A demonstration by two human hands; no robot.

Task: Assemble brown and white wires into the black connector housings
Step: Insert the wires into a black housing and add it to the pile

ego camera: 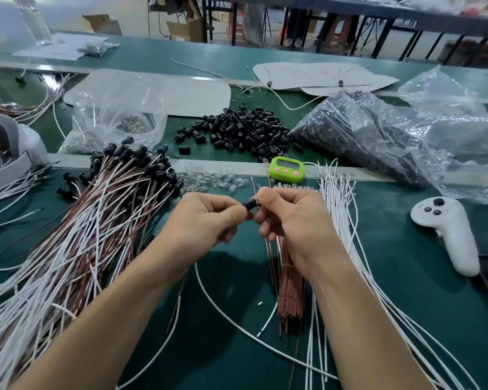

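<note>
Item 1: black connector housing, held above the middle of the green bench, between both hands.
Left hand: fingers curled, thumb and forefinger pinching the housing's left end.
Right hand: fingers curled, fingertips pinching the housing's right end. Whether it also holds a wire cannot be told.

Item 2: loose housings, 1 heap, toward the far edge of the bench at centre.
Item 3: finished leads, brown and white wires with black housings fitted, 1 large fan running from the near left corner toward the centre.
Item 4: brown wire bundle, banded, lying under the right wrist.
Item 5: white wires, loose sheaf just right of the right hand, running to the near right corner.
Item 6: clear bulbs, scattered just beyond the hands.
Item 7: green timer, 3 pink buttons, beyond the right hand.
Item 8: white controller, near the right edge.
Item 9: plastic bag of black parts, far right.
Item 10: clear bag of small metal parts, far left of the heap.
</note>
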